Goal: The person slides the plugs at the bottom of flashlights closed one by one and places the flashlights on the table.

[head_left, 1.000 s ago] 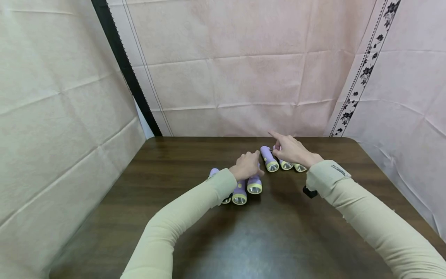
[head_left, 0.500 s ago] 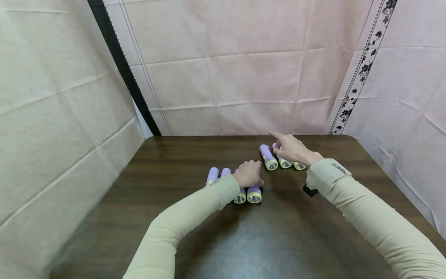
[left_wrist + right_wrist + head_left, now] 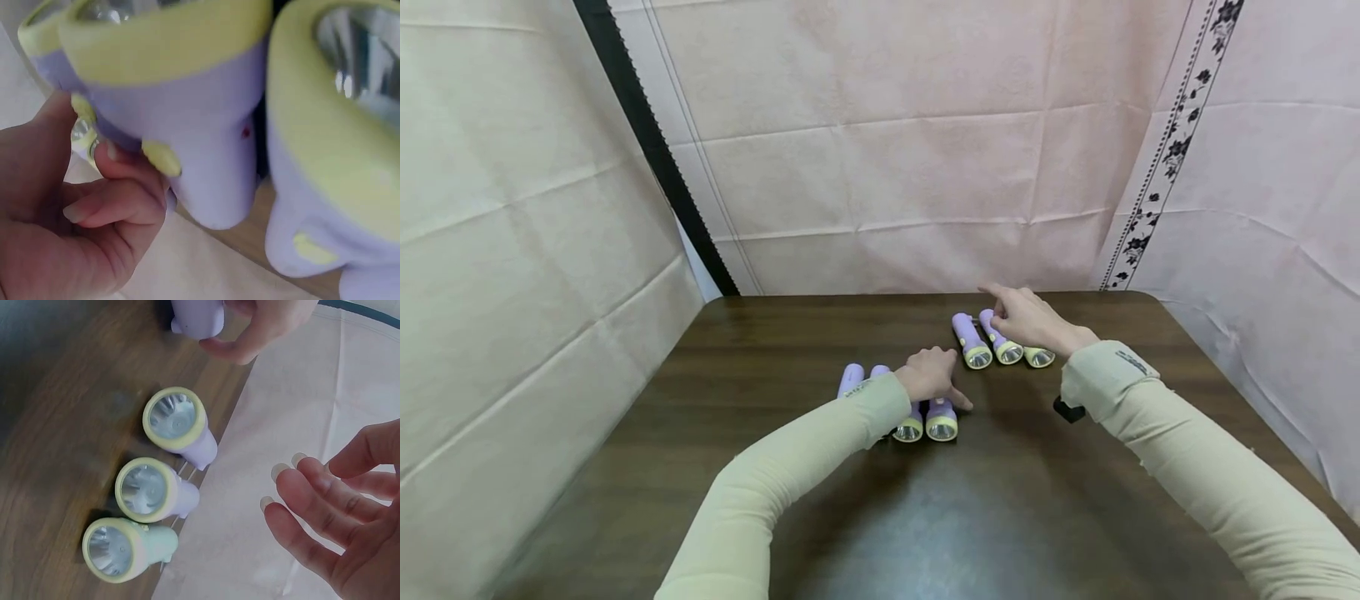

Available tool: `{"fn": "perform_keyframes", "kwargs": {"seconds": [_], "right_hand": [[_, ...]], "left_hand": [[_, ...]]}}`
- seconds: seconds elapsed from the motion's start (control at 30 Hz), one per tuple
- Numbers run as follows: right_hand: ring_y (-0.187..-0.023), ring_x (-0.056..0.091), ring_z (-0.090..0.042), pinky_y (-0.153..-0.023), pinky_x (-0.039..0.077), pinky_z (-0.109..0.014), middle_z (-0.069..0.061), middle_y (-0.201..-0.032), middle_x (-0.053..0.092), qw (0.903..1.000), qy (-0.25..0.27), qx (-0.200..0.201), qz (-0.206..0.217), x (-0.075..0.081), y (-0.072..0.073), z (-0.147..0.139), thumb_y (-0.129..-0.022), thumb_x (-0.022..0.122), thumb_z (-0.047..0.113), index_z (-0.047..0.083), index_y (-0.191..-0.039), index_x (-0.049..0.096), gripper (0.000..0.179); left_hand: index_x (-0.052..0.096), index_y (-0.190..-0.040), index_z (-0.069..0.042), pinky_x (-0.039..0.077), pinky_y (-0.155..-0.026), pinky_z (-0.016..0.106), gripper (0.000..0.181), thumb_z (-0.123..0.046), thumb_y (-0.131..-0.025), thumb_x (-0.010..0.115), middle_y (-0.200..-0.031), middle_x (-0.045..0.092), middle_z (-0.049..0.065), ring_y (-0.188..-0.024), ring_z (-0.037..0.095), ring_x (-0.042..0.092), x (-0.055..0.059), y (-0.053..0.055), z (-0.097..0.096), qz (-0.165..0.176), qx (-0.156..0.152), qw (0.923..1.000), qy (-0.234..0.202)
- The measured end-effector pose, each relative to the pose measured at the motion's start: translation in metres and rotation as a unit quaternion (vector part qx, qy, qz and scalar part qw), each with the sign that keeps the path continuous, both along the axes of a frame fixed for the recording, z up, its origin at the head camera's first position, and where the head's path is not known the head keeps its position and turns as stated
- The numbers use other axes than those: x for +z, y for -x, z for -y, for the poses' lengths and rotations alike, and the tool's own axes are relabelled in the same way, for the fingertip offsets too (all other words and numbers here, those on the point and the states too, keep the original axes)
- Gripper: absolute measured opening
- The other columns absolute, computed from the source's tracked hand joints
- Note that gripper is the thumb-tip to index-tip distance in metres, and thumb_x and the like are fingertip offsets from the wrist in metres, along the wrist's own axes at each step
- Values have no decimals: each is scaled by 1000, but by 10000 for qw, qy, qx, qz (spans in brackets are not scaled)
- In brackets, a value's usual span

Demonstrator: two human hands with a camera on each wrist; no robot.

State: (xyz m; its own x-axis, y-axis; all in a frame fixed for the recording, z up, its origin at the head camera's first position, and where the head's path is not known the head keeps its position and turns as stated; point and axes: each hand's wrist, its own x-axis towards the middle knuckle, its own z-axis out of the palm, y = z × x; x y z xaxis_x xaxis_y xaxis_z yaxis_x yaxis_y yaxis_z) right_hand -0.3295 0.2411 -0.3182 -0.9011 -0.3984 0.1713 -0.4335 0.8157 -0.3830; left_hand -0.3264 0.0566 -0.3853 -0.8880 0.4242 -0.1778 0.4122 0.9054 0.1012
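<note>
Head view shows yellow-rimmed purple flashlights (image 3: pixel 972 343), right hand (image 3: pixel 1032 321) relaxed, left hand's (image 3: pixel 929 372) grip unclear.

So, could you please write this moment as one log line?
left hand at near purple flashlight | right hand empty | far row: two purple, one green

Purple flashlights (image 3: pixel 967 332) with yellow rims, silvery reflectors showing, lying side by side in two groups, pale green flashlight (image 3: pixel 161 542) ending the right-hand group
</note>
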Motion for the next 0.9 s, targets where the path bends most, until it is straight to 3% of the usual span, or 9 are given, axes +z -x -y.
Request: {"fn": "perform_keyframes", "kwargs": {"seconds": [0.17,0.33,0.47,0.6,0.7,0.9], "right_hand": [[-67,58,-16,-62,46,-31,-12,-89,68,9999,12,-71,-102,-2,4,-6,-88,52,4,0,-142,41,56],[-65,56,-15,-62,45,-30,-10,-86,69,9998,21,-94,-171,-9,8,-12,-86,52,4,0,-140,45,54],[-64,56,-14,-61,44,-30,-9,-85,69,9997,49,-101,-225,-13,10,-14,-85,52,4,-1,-137,47,52],[-63,56,-14,-61,44,-29,-9,-83,69,9997,43,-118,-192,-17,11,-16,-86,53,3,-1,-135,50,50],[-64,56,-14,-61,44,-29,-8,-82,69,9998,-1,-109,-175,-18,12,-17,-86,53,3,-1,-134,51,49],[-67,58,-15,-61,44,-29,-9,-85,69,9997,-16,-165,-158,-22,15,-19,-86,53,3,0,-135,51,49]], "left_hand": [[59,-117,-12,53,-76,35,78,-68,-65,75,-111,66,8,-92,21,64,8,16,-2,12,-23,9995,-323],[64,-99,-11,52,-71,37,55,-63,-81,64,-99,67,8,-82,22,65,13,41,-16,-366,-37,9978,-560],[65,-94,-12,53,-72,37,36,-47,-94,56,-103,68,8,-88,24,68,7,62,-30,-758,46,9961,-459],[64,-104,-9,54,-80,39,33,-39,-96,53,-113,67,9,-101,27,67,-1,77,-41,-824,523,9935,-590],[57,-116,-6,53,-87,38,40,-40,-95,55,-119,64,10,-109,28,64,-2,85,-48,-627,933,9911,-708],[47,-126,-4,51,-94,36,52,-41,-91,59,-125,62,10,-115,27,61,-2,91,-59,-233,1391,9867,-805]]}}
